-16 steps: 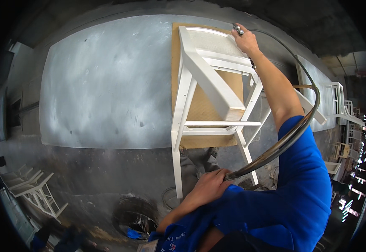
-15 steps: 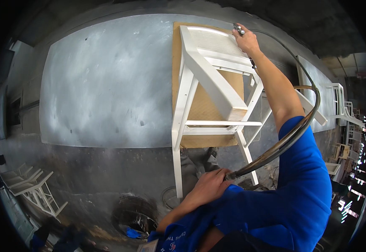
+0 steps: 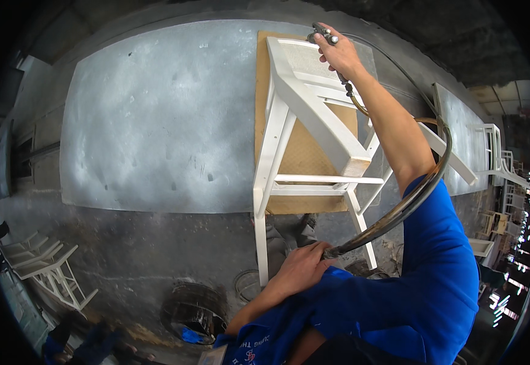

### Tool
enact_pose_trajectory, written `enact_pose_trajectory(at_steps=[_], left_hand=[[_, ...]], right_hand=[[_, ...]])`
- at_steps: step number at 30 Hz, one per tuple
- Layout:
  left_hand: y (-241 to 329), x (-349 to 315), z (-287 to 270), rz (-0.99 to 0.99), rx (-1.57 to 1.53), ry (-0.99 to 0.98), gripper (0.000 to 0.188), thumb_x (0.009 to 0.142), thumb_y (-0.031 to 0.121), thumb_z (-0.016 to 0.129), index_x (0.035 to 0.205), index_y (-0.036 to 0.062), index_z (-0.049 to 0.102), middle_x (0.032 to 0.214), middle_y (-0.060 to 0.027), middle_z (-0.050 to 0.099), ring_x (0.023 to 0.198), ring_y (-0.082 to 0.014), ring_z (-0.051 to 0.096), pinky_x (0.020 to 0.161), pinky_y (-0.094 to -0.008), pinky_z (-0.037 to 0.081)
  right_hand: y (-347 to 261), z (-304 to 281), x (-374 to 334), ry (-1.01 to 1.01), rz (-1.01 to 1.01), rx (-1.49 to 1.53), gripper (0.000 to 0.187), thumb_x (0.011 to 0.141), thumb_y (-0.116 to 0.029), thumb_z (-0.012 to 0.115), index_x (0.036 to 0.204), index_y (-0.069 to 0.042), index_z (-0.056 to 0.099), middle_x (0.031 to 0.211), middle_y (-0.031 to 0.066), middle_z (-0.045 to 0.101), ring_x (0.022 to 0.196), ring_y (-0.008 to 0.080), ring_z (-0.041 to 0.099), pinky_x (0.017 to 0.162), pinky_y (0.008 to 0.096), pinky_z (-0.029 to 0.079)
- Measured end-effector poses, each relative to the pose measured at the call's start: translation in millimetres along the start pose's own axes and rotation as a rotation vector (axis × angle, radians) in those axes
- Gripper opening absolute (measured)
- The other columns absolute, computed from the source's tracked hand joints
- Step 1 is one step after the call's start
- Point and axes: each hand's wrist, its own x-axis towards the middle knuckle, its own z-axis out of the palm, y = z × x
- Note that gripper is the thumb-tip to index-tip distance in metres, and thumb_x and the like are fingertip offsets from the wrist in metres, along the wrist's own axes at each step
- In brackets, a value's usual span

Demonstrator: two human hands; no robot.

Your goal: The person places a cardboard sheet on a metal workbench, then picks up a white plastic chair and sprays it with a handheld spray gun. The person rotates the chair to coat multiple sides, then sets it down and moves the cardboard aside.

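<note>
A white wooden chair (image 3: 323, 126) stands in front of me, its legs toward me and its pale seat panel (image 3: 301, 59) at the far end. My right hand (image 3: 341, 56) is closed round a spray gun (image 3: 323, 34), held over the chair's far right corner. Fittings and a hose hang below that grip. Near my waist, my left hand (image 3: 306, 265) is closed on a thick dark hose (image 3: 399, 216), which arcs up past my right arm. The right forearm covers part of the chair's right side.
Behind the chair are a brown board (image 3: 307, 149) and a large grey panel (image 3: 155, 121). More white chairs stand at the lower left (image 3: 49, 267) and far right (image 3: 493, 149). A dark bucket (image 3: 195, 310) sits on the floor near my left forearm.
My right hand with the spray gun has moved left and slightly up across the chair's far end. The chair appears a little further right in view. The left hand keeps its hold.
</note>
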Motion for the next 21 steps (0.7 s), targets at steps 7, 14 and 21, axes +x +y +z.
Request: enact_pose_trajectory(at_steps=[7, 14, 21], left_hand=[[0.2, -12.7, -2.9, -0.026, 0.015, 0.025, 0.035, 0.098, 0.023, 0.067, 0.12, -0.004, 0.062, 0.107, -0.0231, 0.071, 0.097, -0.0435, 0.068, 0.083, -0.0489, 0.055], [-7.1, -28.6, -4.0, -0.024, 0.013, 0.099, 0.044, 0.095, 0.026, 0.072, 0.119, -0.0109, 0.064, 0.098, -0.0306, 0.071, 0.092, -0.0465, 0.071, 0.083, -0.0472, 0.056], [-5.3, -47.4, -7.4, -0.091, -0.007, 0.057, 0.041, 0.098, 0.024, 0.067, 0.121, -0.0086, 0.061, 0.112, -0.0267, 0.07, 0.101, -0.0448, 0.068, 0.088, -0.0492, 0.054]], right_hand=[[17.7, -1.9, 6.6, 0.068, 0.075, -0.052, 0.054, 0.1, -0.044, 0.063, 0.151, -0.026, 0.054, 0.086, 0.0112, 0.072, 0.073, 0.0203, 0.073, 0.061, 0.0347, 0.061], [62.2, -15.5, 21.8, 0.277, -0.04, -0.334, 0.057, 0.1, -0.044, 0.061, 0.151, -0.023, 0.053, 0.098, 0.0181, 0.076, 0.073, 0.0277, 0.074, 0.064, 0.0379, 0.061], [36.6, -11.7, 0.2, 0.164, 0.122, -0.123, 0.057, 0.1, -0.044, 0.061, 0.152, -0.022, 0.052, 0.095, 0.0158, 0.075, 0.076, 0.024, 0.074, 0.063, 0.0372, 0.061]])
